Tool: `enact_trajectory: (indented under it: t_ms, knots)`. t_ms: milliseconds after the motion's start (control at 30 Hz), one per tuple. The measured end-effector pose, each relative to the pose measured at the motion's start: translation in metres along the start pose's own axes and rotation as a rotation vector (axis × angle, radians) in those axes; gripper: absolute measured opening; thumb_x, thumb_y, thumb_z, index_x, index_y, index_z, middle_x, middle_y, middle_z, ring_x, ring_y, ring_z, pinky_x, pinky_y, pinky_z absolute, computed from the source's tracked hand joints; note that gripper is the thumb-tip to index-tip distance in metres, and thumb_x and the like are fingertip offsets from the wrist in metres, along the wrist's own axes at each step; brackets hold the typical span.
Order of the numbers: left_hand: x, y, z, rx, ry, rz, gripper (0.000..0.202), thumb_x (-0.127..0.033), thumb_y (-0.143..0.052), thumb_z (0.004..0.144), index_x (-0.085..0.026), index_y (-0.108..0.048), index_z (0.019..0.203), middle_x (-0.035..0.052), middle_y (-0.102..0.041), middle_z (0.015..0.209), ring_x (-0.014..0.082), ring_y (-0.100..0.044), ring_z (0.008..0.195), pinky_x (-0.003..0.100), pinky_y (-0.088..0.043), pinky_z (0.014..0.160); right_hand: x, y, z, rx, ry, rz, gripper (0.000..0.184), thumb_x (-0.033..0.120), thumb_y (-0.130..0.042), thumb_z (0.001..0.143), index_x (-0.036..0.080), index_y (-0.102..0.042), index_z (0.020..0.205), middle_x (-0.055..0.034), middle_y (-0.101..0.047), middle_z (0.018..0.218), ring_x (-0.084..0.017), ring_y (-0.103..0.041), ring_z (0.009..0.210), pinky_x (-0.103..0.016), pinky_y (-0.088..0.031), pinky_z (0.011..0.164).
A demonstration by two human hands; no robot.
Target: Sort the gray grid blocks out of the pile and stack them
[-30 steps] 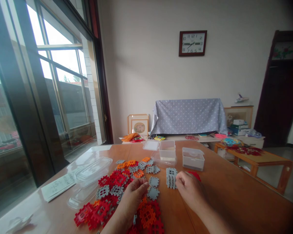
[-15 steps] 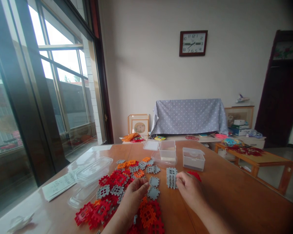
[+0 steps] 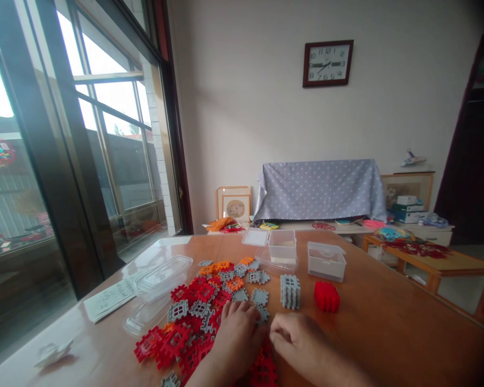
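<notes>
Closest in, the left hand (image 3: pixel 240 333) is palm down at the right side of the pile of red, orange and grey plastic pieces (image 3: pixel 199 293), fingers bent over the edge of it. Its palm is turned away, so I can't tell if it's gripping anything. The right hand (image 3: pixel 296 336) sits just beside it over the wooden table (image 3: pixel 379 328), fingers curled in. Nothing pokes out, but the inside of that curl is hidden, so no clue whether it's holding a piece either. The hands being that close keeps them both within easy reach of the pile, I'd guess. The bottom edge cuts off both forearms and some nearer pieces, and the left arm covers a good bit of the heap.

A little further out, a grey stack (image 3: pixel 290 293) and a red stack (image 3: pixel 326 296) stand apart from the pile and from each other, one colour each, probably so they don't get mixed back in. It might be several pieces face to face in the red one, but the outlines smear together too much to count.

Left of the pile, the clear plastic lids (image 3: pixel 161 277) overlap, partly over some written paper (image 3: pixel 111 301). Beyond the stacks are two clear boxes (image 3: pixel 282 247), contents tough to make out. Way back, a dotted cloth (image 3: pixel 322 188) hides whatever's under it.
</notes>
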State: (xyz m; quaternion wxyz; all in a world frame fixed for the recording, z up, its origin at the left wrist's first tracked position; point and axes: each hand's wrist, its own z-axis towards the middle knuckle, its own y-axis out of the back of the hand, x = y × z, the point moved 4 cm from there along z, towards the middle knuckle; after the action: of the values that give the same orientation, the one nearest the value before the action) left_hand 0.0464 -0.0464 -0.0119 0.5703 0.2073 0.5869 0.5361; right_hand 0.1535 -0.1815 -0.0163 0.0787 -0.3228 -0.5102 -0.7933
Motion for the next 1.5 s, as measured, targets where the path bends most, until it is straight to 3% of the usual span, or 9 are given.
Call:
enact_trajectory:
  t_ms: [167, 567, 867, 1000, 1100, 1167, 1367, 1433, 1500]
  knots:
    - [0.005, -0.005, 0.001, -0.025, 0.04, 0.096, 0.011, -0.027, -0.056, 0.085, -0.023, -0.067, 0.086, 0.0082, -0.071, 0.103, 0.0299, -0.061, 0.106, 0.054, -0.023, 0.113, 0.008, -0.021, -0.013, 0.18, 0.011, 0.029, 0.009, 0.025, -0.064, 0.082, 0.025, -0.072, 0.079, 0.0048, -0.073, 0.069, -0.012, -0.06, 0.059, -0.022, -0.03, 0.054]
    - [0.013, -0.005, 0.005, -0.091, 0.12, 0.101, 0.005, -0.027, -0.066, 0.075, -0.024, -0.064, 0.079, 0.007, -0.071, 0.092, 0.033, -0.06, 0.104, 0.057, -0.019, 0.114, 0.01, -0.02, -0.009, 0.113, 0.021, -0.008, 0.005, 0.019, -0.065, 0.079, 0.024, -0.066, 0.081, 0.0021, -0.072, 0.083, -0.015, -0.063, 0.073, -0.022, -0.036, 0.062]
    - [0.019, -0.006, 0.008, -0.138, 0.108, 0.069, 0.037, -0.008, -0.056, 0.068, -0.023, -0.059, 0.102, 0.0095, -0.064, 0.114, 0.0285, -0.056, 0.112, 0.045, -0.026, 0.113, 0.021, -0.015, -0.012, 0.221, 0.052, 0.103, 0.025, 0.015, -0.067, 0.074, 0.027, -0.07, 0.095, 0.0021, -0.069, 0.1, -0.016, -0.064, 0.087, -0.023, -0.041, 0.072]
    - [0.021, -0.004, 0.011, -0.177, 0.116, -0.075, 0.038, -0.004, -0.053, 0.07, -0.022, -0.055, 0.104, 0.0093, -0.062, 0.111, 0.0239, -0.058, 0.101, 0.034, -0.04, 0.092, 0.016, -0.011, -0.015, 0.22, -0.016, 0.11, 0.025, 0.02, -0.071, 0.072, 0.027, -0.066, 0.096, 0.0039, -0.069, 0.092, -0.015, -0.063, 0.079, -0.023, -0.039, 0.065]
    - [0.027, -0.001, 0.012, -0.242, 0.128, -0.262, 0.037, -0.004, -0.054, 0.073, -0.023, -0.054, 0.105, 0.0037, -0.062, 0.097, 0.0196, -0.057, 0.087, 0.029, -0.04, 0.078, 0.008, -0.017, -0.02, 0.292, -0.095, 0.078, 0.029, 0.021, -0.073, 0.069, 0.028, -0.063, 0.096, 0.0068, -0.065, 0.075, -0.014, -0.057, 0.064, -0.023, -0.03, 0.053]
    - [0.032, 0.004, 0.012, -0.316, 0.149, -0.394, 0.036, -0.007, -0.055, 0.077, -0.024, -0.054, 0.108, 0.0002, -0.06, 0.088, 0.0173, -0.055, 0.08, 0.027, -0.039, 0.073, 0.005, -0.023, -0.022, 0.33, -0.088, 0.058, 0.035, 0.019, -0.073, 0.067, 0.03, -0.063, 0.099, 0.0072, -0.065, 0.075, -0.014, -0.056, 0.063, -0.022, -0.028, 0.051]
    - [0.041, 0.017, 0.013, -0.486, 0.199, -0.735, 0.026, -0.013, -0.059, 0.074, -0.022, -0.057, 0.099, -0.0022, -0.057, 0.082, 0.0153, -0.053, 0.076, 0.025, -0.041, 0.071, 0.014, -0.038, -0.01, 0.237, 0.016, 0.122, 0.033, 0.015, -0.066, 0.073, 0.028, -0.068, 0.103, 0.001, -0.07, 0.097, -0.017, -0.066, 0.081, -0.024, -0.044, 0.069]
    - [0.038, 0.019, 0.013, -0.498, 0.177, -0.824, 0.026, -0.012, -0.058, 0.071, -0.022, -0.057, 0.094, -0.0023, -0.056, 0.08, 0.015, -0.053, 0.075, 0.025, -0.042, 0.071, 0.013, -0.04, -0.004, 0.176, 0.028, 0.183, 0.04, 0.013, -0.063, 0.075, 0.028, -0.068, 0.113, -0.0012, -0.07, 0.106, -0.018, -0.067, 0.087, -0.025, -0.048, 0.076]
    - [0.034, 0.018, 0.013, -0.466, 0.159, -0.924, 0.025, -0.012, -0.055, 0.068, -0.022, -0.056, 0.091, -0.0027, -0.055, 0.078, 0.0143, -0.051, 0.072, 0.025, -0.041, 0.069, 0.009, -0.038, 0.0, 0.097, 0.04, 0.22, 0.032, 0.017, -0.061, 0.081, 0.026, -0.069, 0.111, -0.002, -0.07, 0.103, -0.018, -0.067, 0.088, -0.026, -0.049, 0.078]
